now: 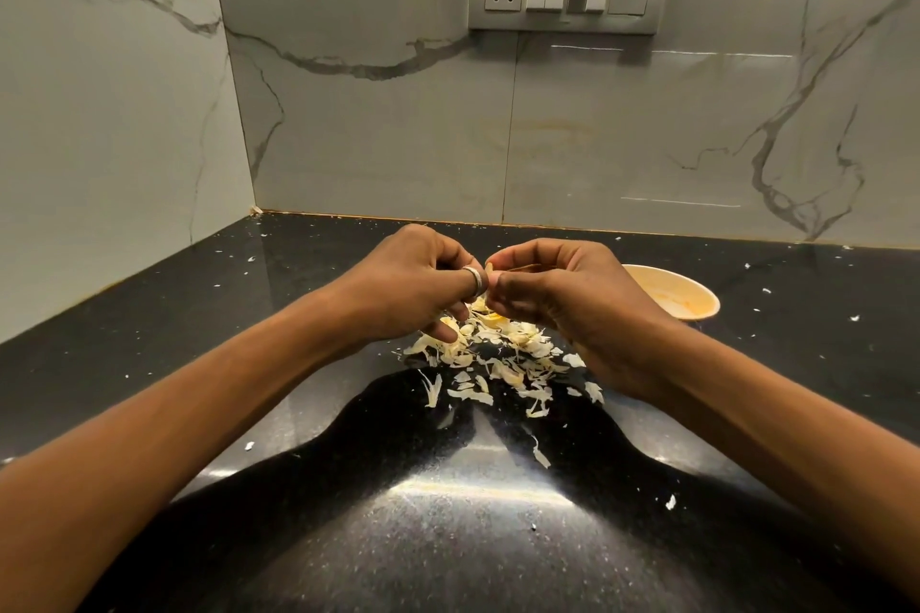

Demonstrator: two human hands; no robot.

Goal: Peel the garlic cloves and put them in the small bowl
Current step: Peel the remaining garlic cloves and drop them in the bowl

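White veined marble wall (pixel 398 139) behind black speckled stone counter (pixel 149 339) | my left hand (pixel 413 284) and right hand (pixel 562 294) meet above the counter, fingers curled | heap of papery pale garlic skins (pixel 498 358) beneath them | small round cream bowl (pixel 682 299) just beyond my right hand | pale garlic clove (pixel 490 270) pinched between both hands' fingertips

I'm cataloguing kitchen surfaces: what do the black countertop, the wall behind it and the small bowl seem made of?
Countertop: polished black stone, likely granite, given its fine pale specks and mirror-like glare. Wall: glossy marble or marble-look tile, with grey veins and a vertical joint. Small bowl: smooth, thin-rimmed, orange-cream; plastic or paper, cannot tell which.
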